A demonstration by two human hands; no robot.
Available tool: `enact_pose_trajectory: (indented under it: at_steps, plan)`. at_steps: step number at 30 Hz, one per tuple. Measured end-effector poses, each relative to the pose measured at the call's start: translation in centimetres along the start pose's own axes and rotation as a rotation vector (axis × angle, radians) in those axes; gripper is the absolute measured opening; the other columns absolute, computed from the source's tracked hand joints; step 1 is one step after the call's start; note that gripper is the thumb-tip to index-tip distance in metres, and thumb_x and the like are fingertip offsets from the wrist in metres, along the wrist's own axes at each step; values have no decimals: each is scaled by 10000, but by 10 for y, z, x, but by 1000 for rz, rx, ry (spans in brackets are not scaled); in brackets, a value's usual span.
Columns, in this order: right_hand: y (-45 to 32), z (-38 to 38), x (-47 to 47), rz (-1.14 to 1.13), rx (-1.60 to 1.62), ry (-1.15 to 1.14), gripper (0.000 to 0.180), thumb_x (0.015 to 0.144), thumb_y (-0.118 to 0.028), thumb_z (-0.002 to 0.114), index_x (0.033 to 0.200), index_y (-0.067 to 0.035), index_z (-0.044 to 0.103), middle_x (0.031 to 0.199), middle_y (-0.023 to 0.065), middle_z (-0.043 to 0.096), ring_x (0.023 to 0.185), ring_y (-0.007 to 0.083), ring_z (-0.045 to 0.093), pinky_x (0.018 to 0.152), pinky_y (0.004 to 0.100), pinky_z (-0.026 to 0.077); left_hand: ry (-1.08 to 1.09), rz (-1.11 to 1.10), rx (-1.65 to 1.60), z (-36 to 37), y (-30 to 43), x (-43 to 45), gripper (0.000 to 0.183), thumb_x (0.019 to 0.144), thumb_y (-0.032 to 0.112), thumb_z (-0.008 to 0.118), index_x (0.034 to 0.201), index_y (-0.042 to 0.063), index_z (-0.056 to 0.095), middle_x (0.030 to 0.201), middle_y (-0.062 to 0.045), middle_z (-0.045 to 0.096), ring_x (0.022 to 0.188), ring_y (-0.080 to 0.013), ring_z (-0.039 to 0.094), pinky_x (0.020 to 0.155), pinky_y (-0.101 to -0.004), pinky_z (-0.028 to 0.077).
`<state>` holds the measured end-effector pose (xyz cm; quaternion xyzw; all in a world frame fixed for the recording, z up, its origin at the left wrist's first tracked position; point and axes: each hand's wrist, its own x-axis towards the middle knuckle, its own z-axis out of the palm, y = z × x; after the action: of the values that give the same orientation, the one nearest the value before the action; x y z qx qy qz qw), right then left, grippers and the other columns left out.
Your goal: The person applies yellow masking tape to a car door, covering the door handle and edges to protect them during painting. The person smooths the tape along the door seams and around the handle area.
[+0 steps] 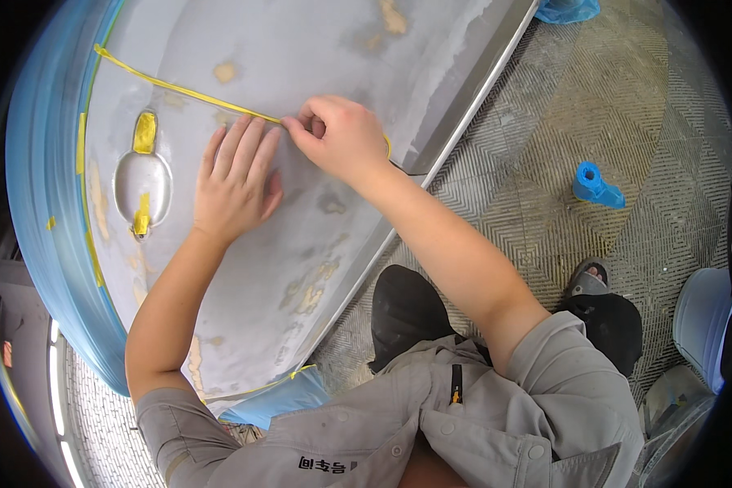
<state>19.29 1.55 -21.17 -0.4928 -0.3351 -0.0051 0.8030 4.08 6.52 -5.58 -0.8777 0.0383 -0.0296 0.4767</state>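
Note:
My right hand [341, 131] pinches a strip of yellow masking tape [183, 91] between thumb and forefinger. The strip runs along a seam in a car's side, across the sanded grey body panel [250, 293]. A bit of yellow shows behind my right wrist; my hand hides most of it, so I cannot tell whether it is a roll. My left hand [235, 177] rests flat with fingers a little apart, fingertips at the tape's lower edge. To its left sits the door-handle recess [143, 186], with yellow tape pieces [145, 132] above it and at its lower end.
Blue masking film [43, 183] covers the car along the left, and more film [280, 405] hangs at the panel's lower end. A blue roll [588, 180] stands on the ribbed floor [524, 201]. At the right edge is a whitish container [698, 323].

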Motion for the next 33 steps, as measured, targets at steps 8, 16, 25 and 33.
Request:
enact_pose_trajectory:
  at_steps: [8,16,25,33]
  plan:
    - [0,7,-6,-47,-64,69,228,898,-284,854,839,-130,696,801,-10,700,656,221,688,577,395,540,119,-25,162,4,8,-2,704,921,278,675,1606,130,605,1621,-41,571,1518,-238,521,1300,-484,345]
    - [20,-22,-19,29,-51,2,171,896,-201,842,899,-124,690,854,9,685,684,206,641,598,371,513,21,-87,-101,-7,3,6,662,880,181,712,1539,142,652,1613,-60,601,1485,-238,558,1279,-489,377]
    - [57,-51,-33,-180,-136,22,170,823,-96,782,975,-115,708,952,21,677,931,273,661,822,406,542,-40,76,-52,8,31,-9,702,903,187,697,1590,87,593,1645,-62,560,1488,-244,552,1301,-495,370]
    - [71,-53,-39,-131,-162,-115,303,800,-64,747,1093,-128,706,975,52,665,924,277,674,809,418,551,-79,75,25,20,41,-5,748,954,258,641,1670,87,512,1725,-50,466,1562,-216,470,1337,-483,327]
